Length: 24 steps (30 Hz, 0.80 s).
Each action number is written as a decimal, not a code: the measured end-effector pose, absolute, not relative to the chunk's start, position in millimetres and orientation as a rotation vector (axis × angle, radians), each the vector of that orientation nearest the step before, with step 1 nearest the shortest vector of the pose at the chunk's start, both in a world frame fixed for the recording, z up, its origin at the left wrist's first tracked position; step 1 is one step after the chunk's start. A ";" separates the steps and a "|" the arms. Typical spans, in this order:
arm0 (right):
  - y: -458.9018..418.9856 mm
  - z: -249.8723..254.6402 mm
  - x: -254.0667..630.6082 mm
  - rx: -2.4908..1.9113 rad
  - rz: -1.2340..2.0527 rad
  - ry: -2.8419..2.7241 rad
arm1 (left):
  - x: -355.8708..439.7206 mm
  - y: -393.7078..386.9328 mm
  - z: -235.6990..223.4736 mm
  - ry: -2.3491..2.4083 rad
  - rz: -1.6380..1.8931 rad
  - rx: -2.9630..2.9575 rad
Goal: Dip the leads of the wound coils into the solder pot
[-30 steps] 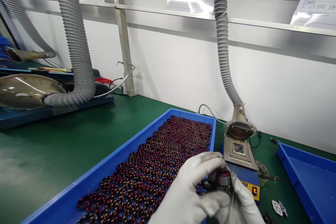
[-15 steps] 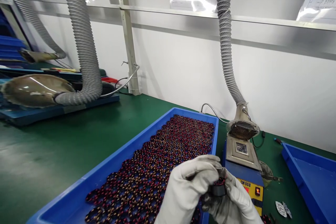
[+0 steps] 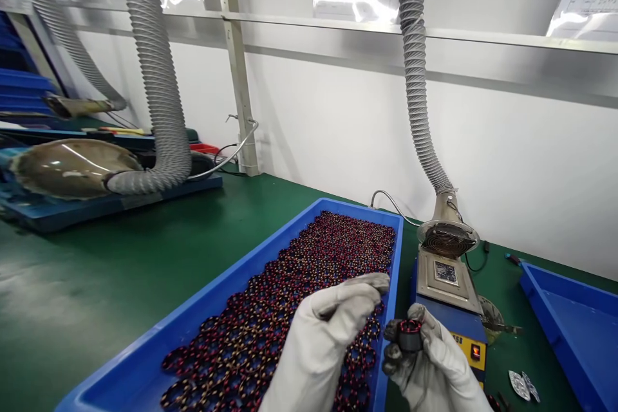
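My right hand (image 3: 429, 360), in a white glove with darkened fingertips, grips a small black ring-shaped coil (image 3: 410, 336) wound with reddish wire. The coil sits upright between thumb and fingers, beside the right wall of a blue tray (image 3: 232, 270). Over the tray is my left hand (image 3: 333, 322), gloved in white too. Its fingers stretch towards the right and I see nothing in them. Beneath it, many similar wound coils (image 3: 299, 283) with red and copper-coloured wire ends lie packed in rows in the tray.
A blue and yellow solder pot (image 3: 449, 309) stands right of the tray, under a fume hood (image 3: 447, 235) on a grey hose (image 3: 415, 77). Metallic scraps (image 3: 521, 385) lie near another blue tray (image 3: 570, 335). Another hood (image 3: 72, 167) is at left on the green bench (image 3: 183, 238).
My left hand has come away from the coil and moved left. My right hand keeps the coil, which now shows more fully, and has shifted slightly.
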State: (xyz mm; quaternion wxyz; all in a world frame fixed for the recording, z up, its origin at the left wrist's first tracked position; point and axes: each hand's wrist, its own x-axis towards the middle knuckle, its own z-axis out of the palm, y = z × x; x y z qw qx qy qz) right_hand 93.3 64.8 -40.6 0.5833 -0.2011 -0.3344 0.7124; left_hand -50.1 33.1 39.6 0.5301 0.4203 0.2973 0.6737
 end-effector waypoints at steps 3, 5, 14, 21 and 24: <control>63.1 -38.7 94.6 -0.477 1.691 -0.776 | -54.2 32.1 43.9 0.748 1.291 1.246; 55.4 -31.0 91.6 -0.504 1.671 -0.779 | -51.1 34.0 44.2 0.755 1.279 1.286; 33.1 -3.4 85.6 -0.500 1.772 -0.791 | -56.8 34.2 40.4 0.796 1.333 1.200; 50.9 -14.4 90.1 -0.503 1.673 -0.883 | -47.9 27.0 41.8 0.646 1.405 1.250; 49.4 -12.7 93.9 -0.607 1.349 -0.936 | -52.3 25.1 41.7 0.584 1.631 1.156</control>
